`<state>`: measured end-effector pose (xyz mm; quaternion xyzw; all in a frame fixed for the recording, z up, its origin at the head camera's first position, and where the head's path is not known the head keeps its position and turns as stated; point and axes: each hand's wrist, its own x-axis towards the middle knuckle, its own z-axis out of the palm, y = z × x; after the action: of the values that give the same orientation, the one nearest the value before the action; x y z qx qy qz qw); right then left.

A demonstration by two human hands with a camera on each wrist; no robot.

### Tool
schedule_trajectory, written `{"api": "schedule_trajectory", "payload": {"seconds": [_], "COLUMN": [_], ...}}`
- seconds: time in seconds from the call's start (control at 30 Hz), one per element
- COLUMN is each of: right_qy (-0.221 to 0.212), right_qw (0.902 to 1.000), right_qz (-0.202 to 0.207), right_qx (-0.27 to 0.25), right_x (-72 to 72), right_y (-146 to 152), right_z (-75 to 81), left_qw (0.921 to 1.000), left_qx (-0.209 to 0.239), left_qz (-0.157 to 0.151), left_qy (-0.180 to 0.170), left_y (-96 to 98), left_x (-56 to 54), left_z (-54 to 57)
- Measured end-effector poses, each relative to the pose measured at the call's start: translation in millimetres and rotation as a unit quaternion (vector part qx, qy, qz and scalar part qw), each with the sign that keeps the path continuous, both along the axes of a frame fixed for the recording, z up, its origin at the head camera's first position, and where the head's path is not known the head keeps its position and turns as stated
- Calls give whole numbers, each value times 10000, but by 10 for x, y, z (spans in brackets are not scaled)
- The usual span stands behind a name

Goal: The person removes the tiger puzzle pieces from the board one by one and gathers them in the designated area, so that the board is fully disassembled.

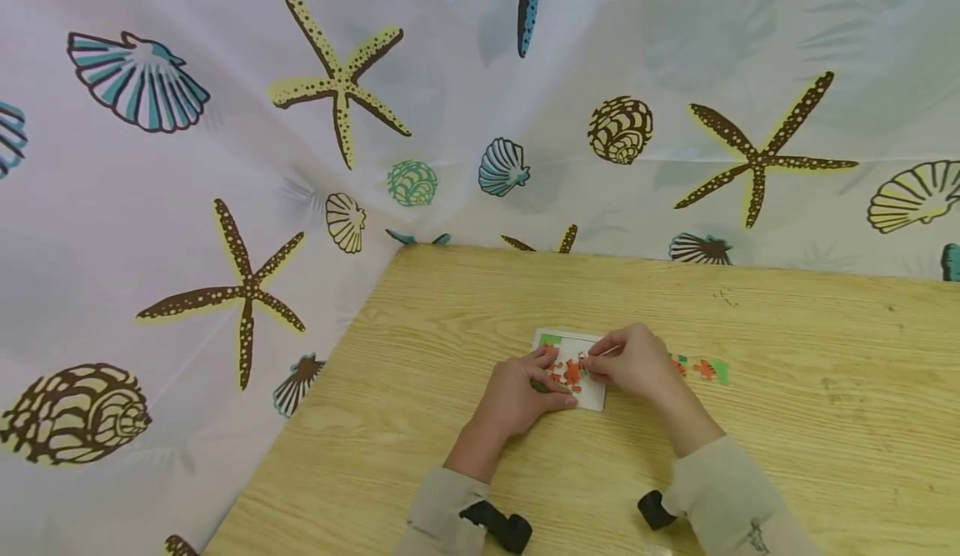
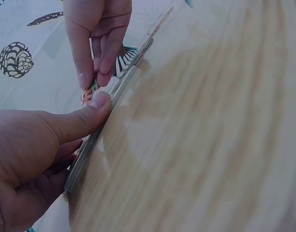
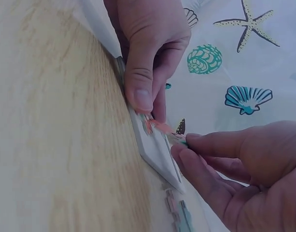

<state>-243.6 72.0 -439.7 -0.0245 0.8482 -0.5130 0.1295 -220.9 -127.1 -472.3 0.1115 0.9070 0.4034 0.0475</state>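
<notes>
A small white puzzle tray (image 1: 592, 396) lies on the table, with joined orange and green jigsaw pieces (image 1: 572, 373) in its left part. My left hand (image 1: 517, 391) rests over the tray's left side, thumb along the near edge and fingers spread across the pieces. Between thumb and fingertips, my right hand (image 1: 633, 362) pinches a jigsaw piece (image 3: 178, 138) above the tray. In the right wrist view that piece touches or nearly touches the orange pieces by the left thumb; I cannot tell which. Fingers partly hide the assembled pieces.
More orange and green jigsaw pieces (image 1: 705, 369) lie on the wooden table (image 1: 787, 439) right of the tray, partly behind the right hand. A white cloth (image 1: 450, 81) printed with shells and starfish hangs behind and to the left. Black straps (image 1: 501, 527) sit at both wrists.
</notes>
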Motion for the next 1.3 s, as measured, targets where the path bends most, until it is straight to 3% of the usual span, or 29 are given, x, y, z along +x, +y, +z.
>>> {"api": "schedule_trajectory", "payload": {"seconds": [0.5,0.9,1.3], "right_qy": [-492,-673,-960], "right_qw": [9933,9907,9855], "right_qz": [195,327,831], "right_qx": [-1025,-1135,-1128], "right_x": [19,8,-8], "right_y": [141,254,370], "right_z": [-30,2,28], "left_qw": [9999,9999,10000], "left_qx": [10,-42,-37], "left_qz": [52,32,13], "left_qy": [-99,-97,-45], "left_y": [22,12,-2], "left_x": [-3,-19,-19], "left_z": [10,-7,-15]}}
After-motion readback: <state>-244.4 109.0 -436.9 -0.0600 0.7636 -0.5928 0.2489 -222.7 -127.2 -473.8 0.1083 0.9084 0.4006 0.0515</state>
